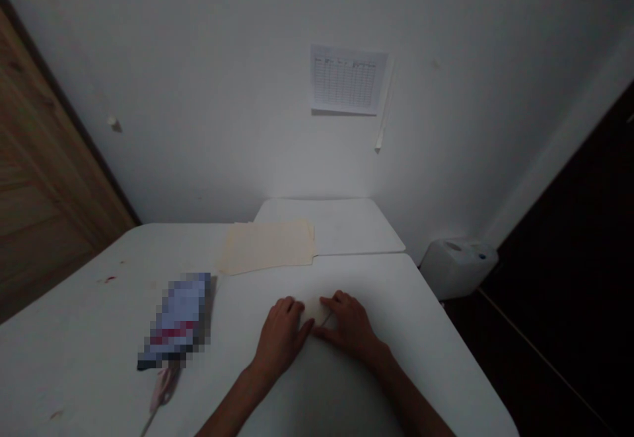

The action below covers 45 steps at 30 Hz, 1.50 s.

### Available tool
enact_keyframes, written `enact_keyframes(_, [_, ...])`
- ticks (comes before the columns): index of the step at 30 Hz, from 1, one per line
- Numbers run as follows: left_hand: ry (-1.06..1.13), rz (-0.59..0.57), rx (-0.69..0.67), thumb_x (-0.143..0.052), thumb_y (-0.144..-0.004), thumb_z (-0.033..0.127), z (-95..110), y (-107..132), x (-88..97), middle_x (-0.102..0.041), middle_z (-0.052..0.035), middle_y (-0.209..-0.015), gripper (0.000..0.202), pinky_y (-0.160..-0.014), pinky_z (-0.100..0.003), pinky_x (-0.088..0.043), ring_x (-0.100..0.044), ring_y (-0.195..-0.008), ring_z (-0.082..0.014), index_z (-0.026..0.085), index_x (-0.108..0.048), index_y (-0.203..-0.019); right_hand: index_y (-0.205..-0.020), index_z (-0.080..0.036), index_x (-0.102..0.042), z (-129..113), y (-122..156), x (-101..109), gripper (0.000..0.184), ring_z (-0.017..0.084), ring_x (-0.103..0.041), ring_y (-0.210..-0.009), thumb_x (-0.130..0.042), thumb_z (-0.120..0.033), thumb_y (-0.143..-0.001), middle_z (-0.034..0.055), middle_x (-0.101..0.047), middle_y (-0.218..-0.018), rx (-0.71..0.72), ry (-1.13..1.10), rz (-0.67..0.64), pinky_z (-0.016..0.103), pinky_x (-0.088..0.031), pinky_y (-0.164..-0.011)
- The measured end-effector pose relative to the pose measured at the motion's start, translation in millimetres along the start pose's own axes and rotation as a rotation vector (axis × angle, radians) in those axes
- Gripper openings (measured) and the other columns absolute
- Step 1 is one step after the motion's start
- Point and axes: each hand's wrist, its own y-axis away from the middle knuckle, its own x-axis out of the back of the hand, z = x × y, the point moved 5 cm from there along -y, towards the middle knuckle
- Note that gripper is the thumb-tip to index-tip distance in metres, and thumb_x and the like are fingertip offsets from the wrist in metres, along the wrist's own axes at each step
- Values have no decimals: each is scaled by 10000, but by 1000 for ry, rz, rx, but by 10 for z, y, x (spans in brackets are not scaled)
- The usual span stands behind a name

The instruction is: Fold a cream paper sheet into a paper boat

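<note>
- Head view, visibility: I am viewing a dim scene, and a small pale piece [313, 310] is lying between the two hands over the white table [238, 318], partly covered by fingers; its material and full outline are staying unclear to me.
- Pixel blocks are masking a blue-and-red item [178, 315] on the left of the table; a pinkish object [162, 387] below it is showing too dimly to identify.
- The print on the wall sheet [347, 80] is appearing too small to read.
- The lower picture edge is cutting off both forearms.
- Left hand [284, 328], pose: it is reaching in with the back up, fingers bending, thumb pointing toward the right hand.
- Right hand [349, 323], pose: it is angling inward, index finger and thumb extending toward the piece, other fingers curling.
- Both hands are sitting at the piece's edges; I am unable to tell whether either is gripping it or only pressing.
- Cream sheets [270, 245] are lying beyond the hands, toward the wall.
</note>
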Motion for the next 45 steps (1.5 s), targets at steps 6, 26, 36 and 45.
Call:
enact_keyframes(6, [55,27,-5,-597,-831,280,-16,-38,-30,-559,-81,-961,199,-786,-381,-427,-513,-900,-246,179,-610,-1001,-1124,-211,-619,17,-43,15,494,213,-556,-993,-652,-553,-770,68,-589,-1059,-31,-95,66,314,-421,-883])
enact_keyframes(26, [592,137,211,-602,-824,343,-260,-213,-105,-667,-27,-812,225,-639,-292,-489,-586,-661,-163,178,-643,-972,-929,-193,-616,152,-300,-82,227,127,-573,-617,-683,-264,-723,-20,-649,-762,-61,-635,165,226,-438,-569])
enact_keyframes(36, [588,298,-80,-555,-900,327,-82,-171,208,-674,-49,-771,200,-666,-303,-501,-600,-728,-176,205,-685,-808,-919,-236,-701,-69,-144,194,192,179,-603,-836,-562,-369,-907,43,-696,-879,245,-366,428,347,-465,-830])
enact_keyframes(45, [484,318,-192,-546,-909,248,-36,-103,189,-661,-55,-846,157,-698,-314,-502,-585,-794,-177,227,-692,-961,-1025,-278,-706,-110,-116,141,227,194,-573,-911,-496,-318,-950,45,-704,-997,279,-160,326,336,-475,-828])
